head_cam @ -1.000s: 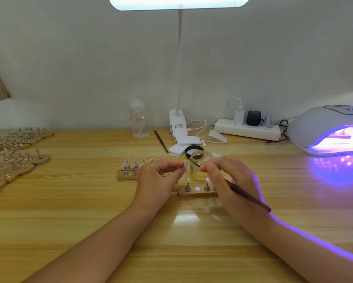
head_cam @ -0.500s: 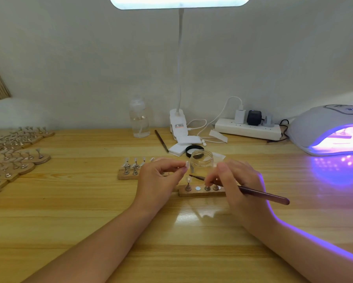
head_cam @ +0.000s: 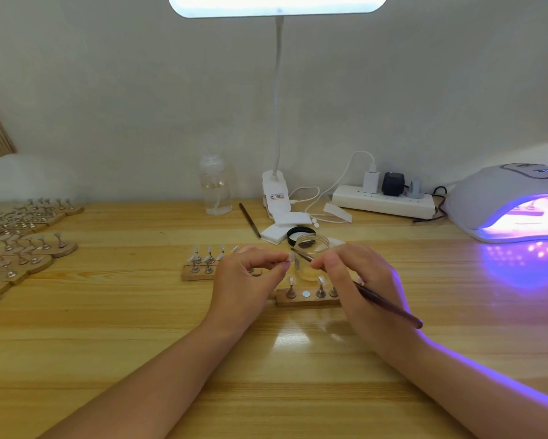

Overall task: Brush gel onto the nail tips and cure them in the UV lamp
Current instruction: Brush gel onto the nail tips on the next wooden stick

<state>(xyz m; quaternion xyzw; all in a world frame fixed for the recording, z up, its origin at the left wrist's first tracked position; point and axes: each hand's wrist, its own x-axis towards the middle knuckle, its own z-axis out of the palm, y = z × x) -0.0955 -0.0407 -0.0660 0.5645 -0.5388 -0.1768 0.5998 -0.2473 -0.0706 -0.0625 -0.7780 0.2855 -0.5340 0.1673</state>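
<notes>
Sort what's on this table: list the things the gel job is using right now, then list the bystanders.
In use:
left hand pinching a nail tip
right hand holding the brush
open gel jar
wooden nail stand
lit UV lamp

Lying about:
spare brush
clear bottle
power strip
jar lid

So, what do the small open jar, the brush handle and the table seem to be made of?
Small open jar: clear plastic or glass, glossy; the table shows through it.
Brush handle: dark reddish brown, smooth, perhaps lacquered wood; too small to be sure.
Table: light wood with visible grain, varnished, since it reflects the lamp.
</notes>
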